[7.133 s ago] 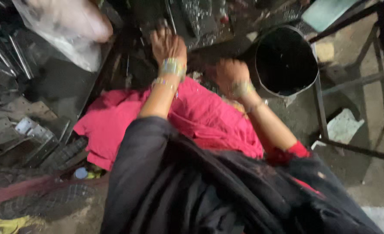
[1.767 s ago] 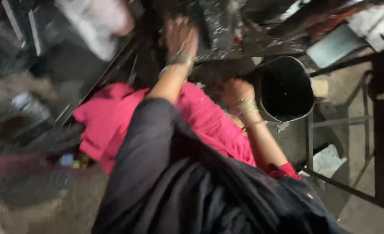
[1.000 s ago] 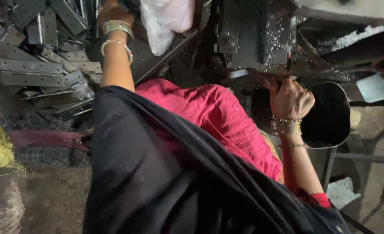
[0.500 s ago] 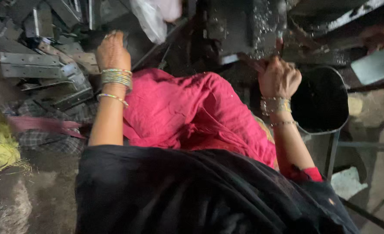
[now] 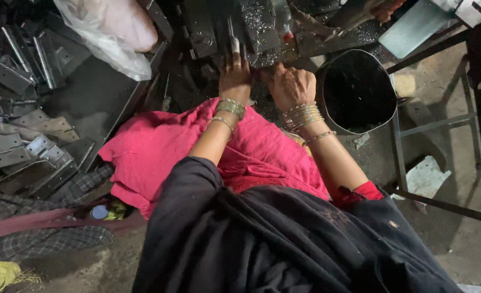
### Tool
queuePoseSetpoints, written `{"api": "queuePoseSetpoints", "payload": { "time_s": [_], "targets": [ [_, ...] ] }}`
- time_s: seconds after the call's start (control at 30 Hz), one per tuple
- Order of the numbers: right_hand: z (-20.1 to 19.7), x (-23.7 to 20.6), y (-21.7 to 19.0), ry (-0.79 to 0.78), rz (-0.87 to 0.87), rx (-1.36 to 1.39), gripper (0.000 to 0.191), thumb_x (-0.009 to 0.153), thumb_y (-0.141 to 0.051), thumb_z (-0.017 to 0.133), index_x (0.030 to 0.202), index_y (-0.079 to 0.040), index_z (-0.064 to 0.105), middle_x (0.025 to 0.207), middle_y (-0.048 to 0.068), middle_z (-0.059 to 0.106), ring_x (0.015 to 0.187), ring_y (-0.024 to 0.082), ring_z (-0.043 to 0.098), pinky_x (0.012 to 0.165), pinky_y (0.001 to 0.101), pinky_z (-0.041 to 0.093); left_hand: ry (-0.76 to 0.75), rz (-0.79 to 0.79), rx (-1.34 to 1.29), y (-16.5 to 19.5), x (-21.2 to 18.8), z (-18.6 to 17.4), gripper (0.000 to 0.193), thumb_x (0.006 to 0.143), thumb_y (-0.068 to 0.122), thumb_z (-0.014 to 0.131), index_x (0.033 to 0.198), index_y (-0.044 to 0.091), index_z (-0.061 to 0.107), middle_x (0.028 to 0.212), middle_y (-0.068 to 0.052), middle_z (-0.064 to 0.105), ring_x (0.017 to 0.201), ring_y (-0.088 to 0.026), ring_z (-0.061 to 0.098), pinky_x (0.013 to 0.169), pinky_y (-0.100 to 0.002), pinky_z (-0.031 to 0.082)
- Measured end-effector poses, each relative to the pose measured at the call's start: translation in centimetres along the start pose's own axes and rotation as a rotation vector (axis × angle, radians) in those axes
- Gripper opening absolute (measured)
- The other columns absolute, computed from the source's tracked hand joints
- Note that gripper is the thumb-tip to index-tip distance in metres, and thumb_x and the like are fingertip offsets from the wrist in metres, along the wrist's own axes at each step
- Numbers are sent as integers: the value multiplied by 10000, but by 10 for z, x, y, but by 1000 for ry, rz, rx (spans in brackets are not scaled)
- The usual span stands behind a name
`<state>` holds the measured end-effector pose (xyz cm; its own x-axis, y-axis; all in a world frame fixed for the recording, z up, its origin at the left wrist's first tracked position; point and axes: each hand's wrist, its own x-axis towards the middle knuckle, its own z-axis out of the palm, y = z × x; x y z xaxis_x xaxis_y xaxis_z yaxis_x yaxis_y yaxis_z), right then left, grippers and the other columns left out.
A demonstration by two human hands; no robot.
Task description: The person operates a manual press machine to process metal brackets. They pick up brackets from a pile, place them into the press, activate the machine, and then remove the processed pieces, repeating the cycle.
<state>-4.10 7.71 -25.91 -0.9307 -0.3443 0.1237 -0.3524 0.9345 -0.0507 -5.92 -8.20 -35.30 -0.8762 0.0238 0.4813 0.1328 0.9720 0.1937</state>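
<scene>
Straight ahead, left hand [image 5: 235,76] lies flat on dark metal piece [image 5: 251,32]; right hand [image 5: 290,84], curled alongside, grip unclear; bucket [image 5: 360,92] right.

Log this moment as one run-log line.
left hand: on dark metal machine bed | right hand: beside it | black bucket: right

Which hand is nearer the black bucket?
The right hand, just left of the black bucket; the left hand lies farther left on the dark machine.
</scene>
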Motion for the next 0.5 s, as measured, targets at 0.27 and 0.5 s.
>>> {"api": "queuePoseSetpoints", "payload": {
  "time_s": [0.27,0.5],
  "targets": [
    [54,6,38,-240,-78,73,454,995,-502,629,917,-68,735,913,175,747,891,352,730,775,470,570,-413,-173,37,-32,21,-1,496,960,276,531,1392,36,576,1622,-175,315,1517,-428,229,1236,-535,113],
    [90,-66,25,-363,195,196,426,969,-522,590,1037,-124,727,898,174,748,842,367,741,727,486,588,-242,-34,20,-33,11,-4,519,986,316,541,1312,-70,659,1526,-237,480,1467,-376,346,1260,-535,74]
  ]
}}
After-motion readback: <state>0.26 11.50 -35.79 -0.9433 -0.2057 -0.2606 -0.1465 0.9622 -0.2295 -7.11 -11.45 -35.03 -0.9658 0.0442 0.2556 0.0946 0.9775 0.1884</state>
